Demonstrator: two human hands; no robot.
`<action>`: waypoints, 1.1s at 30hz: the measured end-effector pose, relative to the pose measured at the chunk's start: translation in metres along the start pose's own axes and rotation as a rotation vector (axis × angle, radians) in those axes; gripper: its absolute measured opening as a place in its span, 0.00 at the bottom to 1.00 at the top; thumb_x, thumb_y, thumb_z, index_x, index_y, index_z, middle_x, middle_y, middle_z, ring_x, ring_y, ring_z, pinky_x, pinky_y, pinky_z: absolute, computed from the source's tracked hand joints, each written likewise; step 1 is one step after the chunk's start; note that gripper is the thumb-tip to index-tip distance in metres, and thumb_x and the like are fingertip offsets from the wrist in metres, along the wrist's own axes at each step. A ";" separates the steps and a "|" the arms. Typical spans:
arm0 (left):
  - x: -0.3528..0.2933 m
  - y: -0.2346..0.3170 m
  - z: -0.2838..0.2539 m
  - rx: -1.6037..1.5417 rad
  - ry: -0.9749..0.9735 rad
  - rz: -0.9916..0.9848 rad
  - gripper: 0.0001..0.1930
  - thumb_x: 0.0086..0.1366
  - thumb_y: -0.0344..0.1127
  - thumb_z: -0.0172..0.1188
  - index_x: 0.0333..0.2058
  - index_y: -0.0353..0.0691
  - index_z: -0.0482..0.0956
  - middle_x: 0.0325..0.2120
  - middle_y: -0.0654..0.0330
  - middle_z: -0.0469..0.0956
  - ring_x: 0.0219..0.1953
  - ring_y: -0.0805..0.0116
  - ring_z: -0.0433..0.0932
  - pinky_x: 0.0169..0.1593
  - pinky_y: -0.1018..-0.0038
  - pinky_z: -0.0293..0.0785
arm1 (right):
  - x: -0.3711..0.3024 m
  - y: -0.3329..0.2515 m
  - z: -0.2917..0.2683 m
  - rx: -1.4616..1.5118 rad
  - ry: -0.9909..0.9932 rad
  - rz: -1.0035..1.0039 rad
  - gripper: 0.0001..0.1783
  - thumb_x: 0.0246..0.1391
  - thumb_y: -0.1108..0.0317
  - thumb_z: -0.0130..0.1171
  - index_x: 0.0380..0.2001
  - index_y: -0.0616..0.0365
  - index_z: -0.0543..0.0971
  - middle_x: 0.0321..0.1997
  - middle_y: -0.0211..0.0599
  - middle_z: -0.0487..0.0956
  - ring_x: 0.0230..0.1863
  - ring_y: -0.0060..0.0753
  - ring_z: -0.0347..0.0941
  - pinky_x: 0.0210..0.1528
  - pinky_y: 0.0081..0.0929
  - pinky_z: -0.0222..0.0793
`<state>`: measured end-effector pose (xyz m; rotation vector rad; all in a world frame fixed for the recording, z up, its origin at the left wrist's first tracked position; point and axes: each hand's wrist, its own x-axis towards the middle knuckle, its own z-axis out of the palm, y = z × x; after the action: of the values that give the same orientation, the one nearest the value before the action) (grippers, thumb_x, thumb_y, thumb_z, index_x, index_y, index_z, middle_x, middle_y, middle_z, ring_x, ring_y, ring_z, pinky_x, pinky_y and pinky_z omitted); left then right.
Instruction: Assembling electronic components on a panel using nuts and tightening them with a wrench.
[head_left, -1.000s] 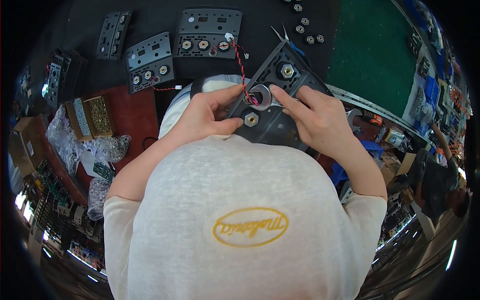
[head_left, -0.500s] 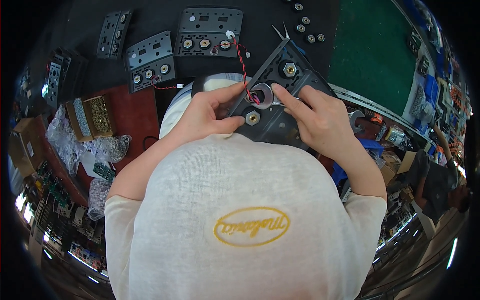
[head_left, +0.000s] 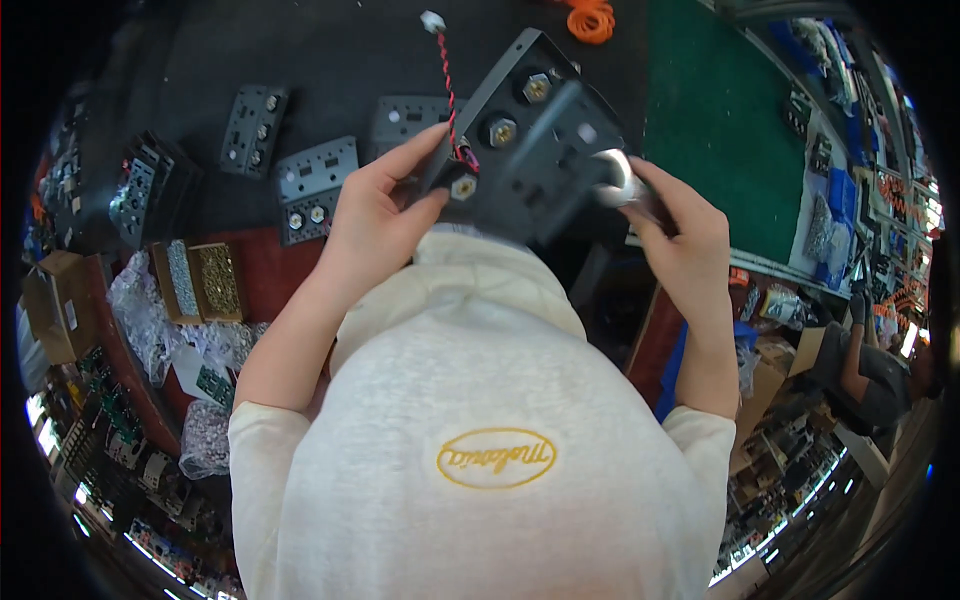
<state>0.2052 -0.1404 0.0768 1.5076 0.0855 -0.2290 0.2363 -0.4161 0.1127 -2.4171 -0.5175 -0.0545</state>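
Note:
My left hand (head_left: 375, 215) grips the left edge of a dark bent metal panel (head_left: 555, 175), thumb on its face near a hex nut (head_left: 463, 187). More brass-centred hex nuts (head_left: 536, 88) sit along the panel's left side. From a small round fitting beside my fingers rises a red-and-black twisted wire (head_left: 447, 80) with a white connector (head_left: 432, 21) at its tip. My right hand (head_left: 690, 230) is closed around a shiny open-ended wrench (head_left: 620, 180), its jaw blurred by motion. That jaw lies over the panel's right edge in view; whether they touch I cannot tell.
Similar panels (head_left: 318, 172) lie on the dark tabletop to the left, with others stacked farther left. A cardboard box (head_left: 222, 280) holds small hardware. An orange coiled hose (head_left: 591, 20) lies at the back, near a green surface (head_left: 715, 130). Another person (head_left: 870, 375) is at far right.
The wrench has come away from the wire fitting and moved right with my right hand. My left hand and the panel have shifted up and left. The view has also shifted.

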 end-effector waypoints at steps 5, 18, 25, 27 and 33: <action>0.021 0.015 -0.004 0.951 0.004 0.922 0.24 0.42 0.16 0.55 0.43 0.33 0.76 0.41 0.51 0.77 0.41 0.57 0.77 0.45 0.68 0.75 | 0.027 0.016 0.019 1.527 -0.252 0.622 0.26 0.63 0.51 0.46 0.45 0.69 0.73 0.23 0.32 0.77 0.09 0.09 0.51 0.10 0.12 0.45; 0.027 -0.017 -0.011 0.581 0.211 0.580 0.53 0.43 0.21 0.67 0.64 0.36 0.42 0.63 0.44 0.53 0.63 0.50 0.58 0.63 0.64 0.56 | 0.021 0.033 0.052 1.643 -0.190 0.530 0.22 0.54 0.69 0.56 0.51 0.67 0.68 0.32 0.34 0.78 0.10 0.05 0.52 0.11 0.07 0.44; 0.020 -0.046 -0.004 -0.173 0.004 -0.032 0.31 0.53 0.22 0.63 0.56 0.35 0.64 0.50 0.56 0.72 0.53 0.68 0.70 0.56 0.71 0.66 | 0.019 0.036 0.056 1.601 -0.184 0.481 0.22 0.53 0.68 0.60 0.50 0.64 0.70 0.34 0.31 0.78 0.11 0.05 0.53 0.12 0.07 0.43; 0.018 -0.049 -0.005 -0.206 -0.037 -0.095 0.15 0.59 0.23 0.59 0.46 0.35 0.74 0.42 0.61 0.76 0.46 0.74 0.74 0.51 0.75 0.71 | 0.019 0.037 0.056 1.590 -0.185 0.484 0.22 0.53 0.68 0.60 0.50 0.63 0.70 0.34 0.31 0.78 0.11 0.05 0.53 0.13 0.08 0.44; 0.018 -0.043 0.001 -0.190 -0.044 -0.153 0.08 0.62 0.25 0.56 0.40 0.36 0.76 0.35 0.62 0.79 0.41 0.74 0.76 0.47 0.75 0.73 | 0.020 0.038 0.057 1.588 -0.183 0.496 0.22 0.53 0.67 0.60 0.50 0.63 0.71 0.34 0.31 0.79 0.11 0.05 0.53 0.12 0.08 0.44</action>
<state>0.2136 -0.1448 0.0311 1.3070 0.1831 -0.3669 0.2638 -0.4003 0.0485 -0.9083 0.0615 0.5726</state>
